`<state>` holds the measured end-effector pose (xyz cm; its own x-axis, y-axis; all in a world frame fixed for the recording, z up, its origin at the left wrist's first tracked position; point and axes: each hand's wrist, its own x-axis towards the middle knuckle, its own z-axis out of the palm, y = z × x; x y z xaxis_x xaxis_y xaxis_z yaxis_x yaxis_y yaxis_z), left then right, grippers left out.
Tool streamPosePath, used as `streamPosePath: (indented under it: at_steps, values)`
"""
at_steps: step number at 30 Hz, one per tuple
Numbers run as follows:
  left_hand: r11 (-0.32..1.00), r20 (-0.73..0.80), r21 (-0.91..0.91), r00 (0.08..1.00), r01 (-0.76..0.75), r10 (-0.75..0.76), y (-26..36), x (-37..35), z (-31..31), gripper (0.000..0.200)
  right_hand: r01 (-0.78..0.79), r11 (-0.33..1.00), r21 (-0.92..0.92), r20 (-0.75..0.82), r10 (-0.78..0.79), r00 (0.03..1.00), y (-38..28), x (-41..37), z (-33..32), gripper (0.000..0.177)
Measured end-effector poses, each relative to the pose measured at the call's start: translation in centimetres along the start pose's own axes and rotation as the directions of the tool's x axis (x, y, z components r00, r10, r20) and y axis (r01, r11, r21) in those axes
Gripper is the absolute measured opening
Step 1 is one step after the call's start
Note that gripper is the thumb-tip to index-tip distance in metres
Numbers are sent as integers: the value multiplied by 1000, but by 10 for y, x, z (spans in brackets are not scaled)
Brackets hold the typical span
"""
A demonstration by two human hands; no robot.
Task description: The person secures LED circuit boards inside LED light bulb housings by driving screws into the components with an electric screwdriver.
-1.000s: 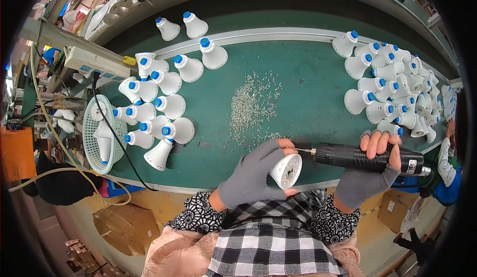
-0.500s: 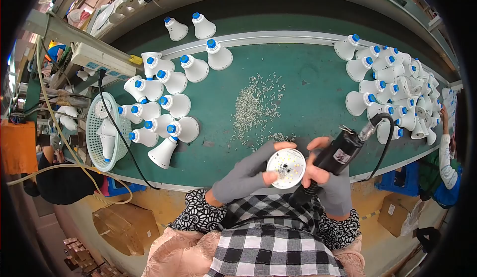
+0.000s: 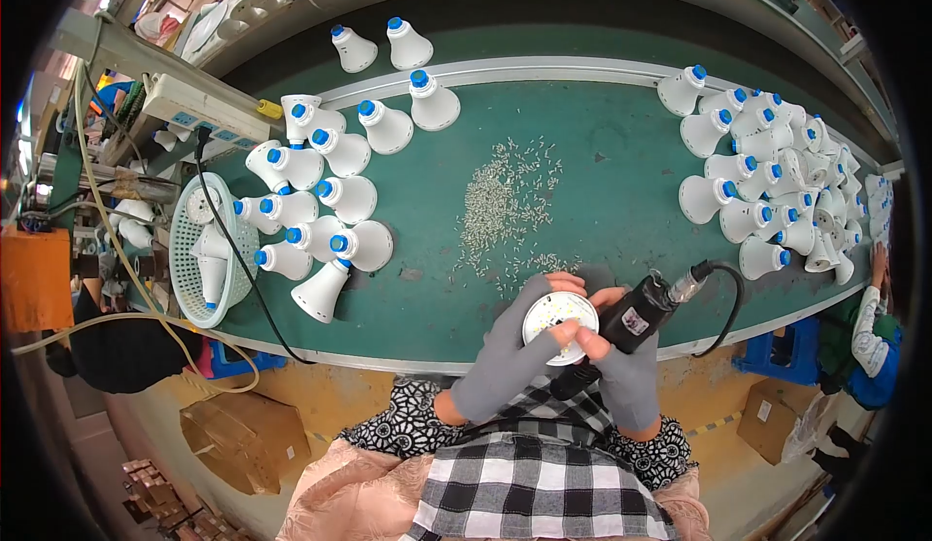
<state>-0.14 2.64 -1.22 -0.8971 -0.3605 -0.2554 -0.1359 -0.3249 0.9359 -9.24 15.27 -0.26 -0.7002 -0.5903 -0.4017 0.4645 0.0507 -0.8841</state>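
Note:
My left hand [image 3: 502, 364], in a grey fingerless glove, is wrapped round a white LED bulb base [image 3: 540, 320]. Its round board with small yellow chips faces up toward me. My right hand [image 3: 629, 383], gloved alike, grips a black electric screwdriver [image 3: 638, 316] lying slanted across the palm, its cord leading off to the right. Both thumbs press on the face of the board, close together. What lies under the thumbs is hidden. Beyond my hands, a heap of small screws [image 3: 490, 206] is spread over the green tabletop [image 3: 621, 201].
White bulb bases with blue caps [image 3: 345, 196] stand in a group on the left. A denser cluster of bulb bases [image 3: 767, 172] covers the right end. A pale green basket [image 3: 238, 284] holds several more. A black cable [image 3: 236, 245] hangs past the basket from a power strip [image 3: 204, 112].
The right hand and screwdriver have moved left, closer to the bulb base. The right thumb now meets the left thumb on the board. My left hand has shifted slightly right.

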Motion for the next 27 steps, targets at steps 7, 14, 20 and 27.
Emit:
streamPosePath:
  at_steps: [7,14,20,27]
  values:
    - [998,-72,19,996,60,-58,-1,-1,8,26,68,996,-49,-9,-69,998,17,-4,-4,37]
    - [996,-80,-22,993,88,-89,-3,-2,11,26,31,1000,3,-60,-31,998,15,-6,0,35]
    - [1000,-94,5,996,-3,3,-11,-3,18,25,78,995,-56,-57,-82,995,11,-10,-2,31]
    - [998,-116,-66,993,6,-14,-18,-2,23,26,29,998,-61,-52,-32,998,12,-5,-9,31]
